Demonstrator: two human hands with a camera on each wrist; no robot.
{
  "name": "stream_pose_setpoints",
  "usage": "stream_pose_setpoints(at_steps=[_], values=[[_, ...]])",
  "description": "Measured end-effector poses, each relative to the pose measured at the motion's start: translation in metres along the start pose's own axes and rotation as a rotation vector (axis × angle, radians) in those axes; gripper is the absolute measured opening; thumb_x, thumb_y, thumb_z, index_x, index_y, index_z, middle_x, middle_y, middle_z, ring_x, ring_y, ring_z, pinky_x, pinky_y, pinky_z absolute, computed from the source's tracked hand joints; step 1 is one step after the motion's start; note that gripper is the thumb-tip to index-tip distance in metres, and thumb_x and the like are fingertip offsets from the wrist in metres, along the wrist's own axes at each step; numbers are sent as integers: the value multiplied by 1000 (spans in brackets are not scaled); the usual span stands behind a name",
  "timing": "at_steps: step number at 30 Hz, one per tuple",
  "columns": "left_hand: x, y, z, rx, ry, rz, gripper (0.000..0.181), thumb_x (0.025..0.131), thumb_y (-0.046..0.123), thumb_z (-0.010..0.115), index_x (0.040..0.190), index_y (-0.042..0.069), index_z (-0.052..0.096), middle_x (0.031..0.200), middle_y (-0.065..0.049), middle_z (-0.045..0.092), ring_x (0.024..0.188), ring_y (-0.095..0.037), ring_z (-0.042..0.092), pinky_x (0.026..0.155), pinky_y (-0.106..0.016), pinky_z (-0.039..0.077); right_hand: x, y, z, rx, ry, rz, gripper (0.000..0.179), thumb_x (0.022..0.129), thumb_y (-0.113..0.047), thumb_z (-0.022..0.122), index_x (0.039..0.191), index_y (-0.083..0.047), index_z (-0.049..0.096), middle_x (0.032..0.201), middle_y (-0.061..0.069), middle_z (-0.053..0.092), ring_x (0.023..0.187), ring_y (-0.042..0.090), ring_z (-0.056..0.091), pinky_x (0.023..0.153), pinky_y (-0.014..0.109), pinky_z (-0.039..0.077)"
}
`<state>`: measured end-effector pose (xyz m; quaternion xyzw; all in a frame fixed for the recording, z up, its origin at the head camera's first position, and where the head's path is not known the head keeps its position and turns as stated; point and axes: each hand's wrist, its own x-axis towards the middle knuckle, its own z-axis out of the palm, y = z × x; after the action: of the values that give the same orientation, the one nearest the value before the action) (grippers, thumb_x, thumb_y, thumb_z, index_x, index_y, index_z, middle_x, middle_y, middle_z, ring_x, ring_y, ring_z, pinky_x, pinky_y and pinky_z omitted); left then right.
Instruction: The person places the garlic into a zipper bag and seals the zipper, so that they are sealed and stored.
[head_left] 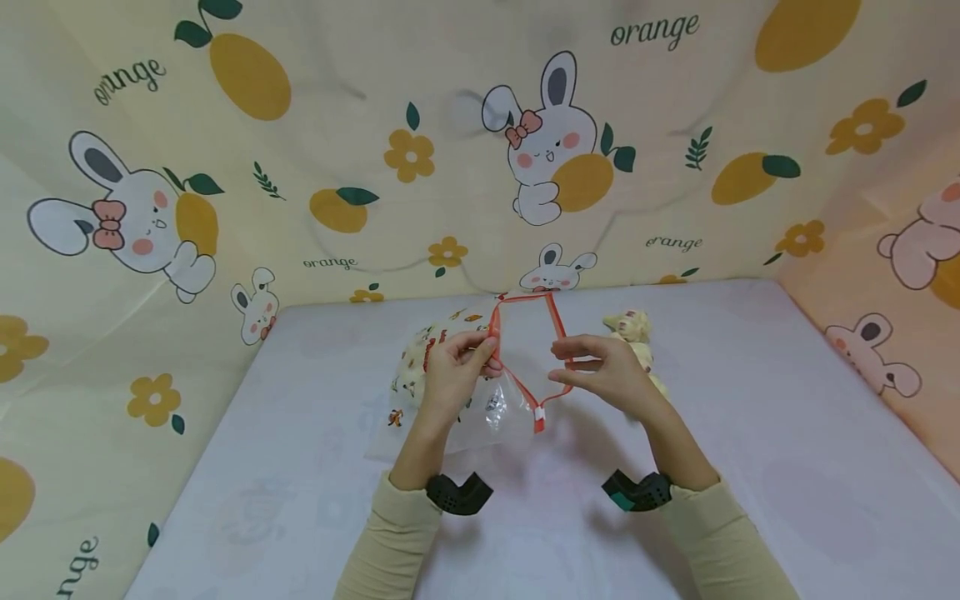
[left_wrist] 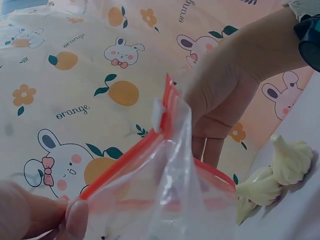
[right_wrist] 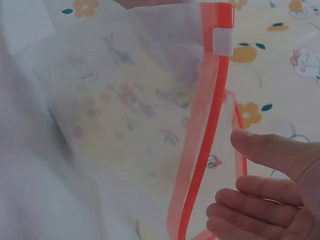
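A clear zip bag (head_left: 480,433) with a red zip edge, small coloured prints and a white slider (right_wrist: 223,41) stands with its mouth spread wide. My left hand (head_left: 457,371) pinches the left side of that red edge between thumb and fingers. At the right side of the mouth is my right hand (head_left: 603,371), thumb and fingers apart; in the right wrist view (right_wrist: 270,185) nothing is gripped between them. Whether its fingers touch the edge I cannot tell. Pale garlic bulbs (left_wrist: 292,160) lie on the table beyond the right hand, partly hidden by it in the head view.
The white-covered table (head_left: 750,467) runs back to a wall cloth (head_left: 450,75) printed with rabbits and oranges. A side cloth (head_left: 885,333) borders the table on the right. A pale bulge shows in the far part of the bag.
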<state>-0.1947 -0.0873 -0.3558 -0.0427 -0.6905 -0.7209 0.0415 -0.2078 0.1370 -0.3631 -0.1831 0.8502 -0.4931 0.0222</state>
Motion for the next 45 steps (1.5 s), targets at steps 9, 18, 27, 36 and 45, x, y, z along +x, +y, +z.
stream_pose_setpoints(at_steps=[9,18,27,36,45], values=[[0,0,0,11,-3,14,22,93,2,60,108,-13,63,81,-24,66,56,0,62,60,-15,59,-4,10,-7,17,-29,-6,36,85,-18,74,115,-1,67,116,18,69,103,20,69,85,21,60],[0,-1,0,10,-7,7,22,92,2,60,108,-14,63,71,4,64,56,-1,62,60,-15,59,-11,20,-19,-14,-3,-14,34,86,-17,73,115,-1,66,113,18,70,97,3,67,83,14,58],[1,-3,1,19,0,-28,21,93,3,61,108,-11,64,73,1,64,58,-1,62,60,-16,59,-17,28,-30,-41,-10,12,33,87,-18,72,114,0,66,114,20,69,90,-14,60,82,10,55],[2,-5,2,42,-1,-38,21,93,4,60,109,-9,65,90,-30,65,58,-1,62,61,-16,59,-25,38,-43,-36,-8,1,33,87,-19,72,115,-1,66,113,20,69,93,-11,62,81,8,54],[2,-4,3,46,0,-43,21,93,5,60,109,-8,65,85,-20,67,59,-2,63,62,-17,60,-28,52,-57,-34,16,-4,33,88,-19,71,115,0,66,107,7,72,92,-12,62,81,7,53]])
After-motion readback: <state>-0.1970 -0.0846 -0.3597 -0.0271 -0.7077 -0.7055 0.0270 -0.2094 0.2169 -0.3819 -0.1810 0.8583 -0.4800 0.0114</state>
